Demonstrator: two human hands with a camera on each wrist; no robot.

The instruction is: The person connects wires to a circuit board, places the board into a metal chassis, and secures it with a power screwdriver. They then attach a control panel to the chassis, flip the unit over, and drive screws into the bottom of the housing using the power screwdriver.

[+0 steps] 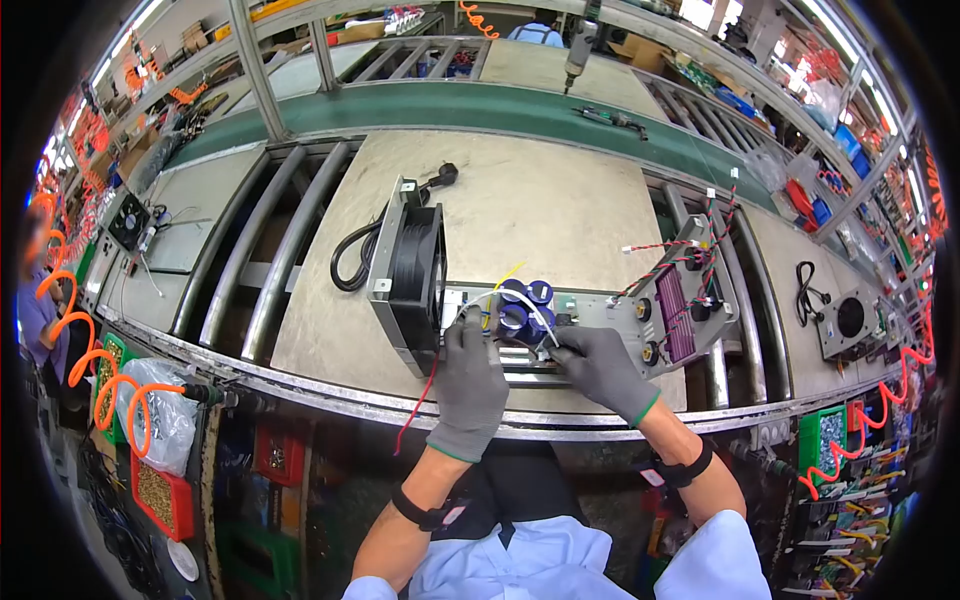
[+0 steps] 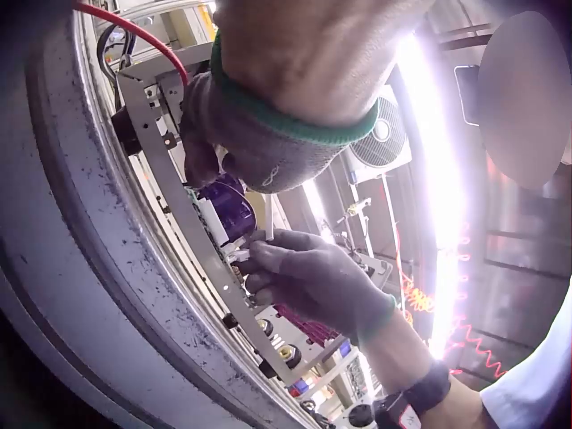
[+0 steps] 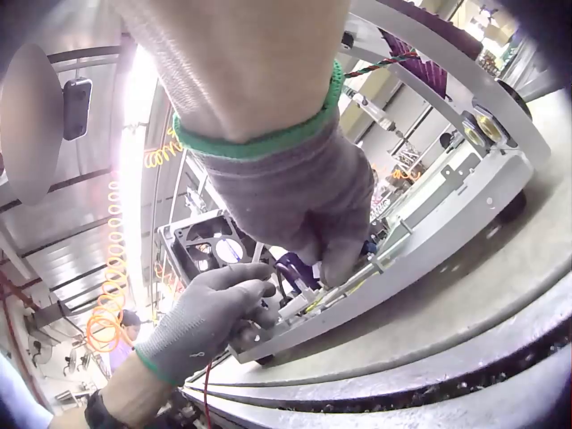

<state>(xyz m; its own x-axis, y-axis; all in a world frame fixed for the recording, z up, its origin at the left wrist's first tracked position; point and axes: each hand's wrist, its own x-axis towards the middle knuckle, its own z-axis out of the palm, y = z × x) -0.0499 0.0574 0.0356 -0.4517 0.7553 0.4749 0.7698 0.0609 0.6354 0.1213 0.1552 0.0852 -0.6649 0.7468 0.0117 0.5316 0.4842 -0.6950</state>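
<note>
A white cable [image 1: 487, 294] arches over a cluster of blue capacitors [image 1: 540, 292] on an open metal chassis. My right hand [image 1: 606, 370], in a grey glove, pinches one end of it low beside the capacitors. At the arch's other end is my gloved left hand [image 1: 472, 382], with bent fingers around the cable next to the black fan [image 1: 418, 265]. Seen from the left wrist, the right hand [image 2: 313, 273] has thumb and finger together on the cable. A red wire [image 1: 415, 408] hangs below the left hand. A yellow wire [image 1: 512, 272] sticks up behind the capacitors.
The chassis stands on a pale board [image 1: 540, 190] over metal rollers [image 1: 270, 250]. A black power cord [image 1: 357, 255] lies behind the fan. Twisted red wires with white plugs [image 1: 660, 247] rise from the chassis's right end panel. An electric screwdriver [image 1: 580, 50] hangs beyond the board.
</note>
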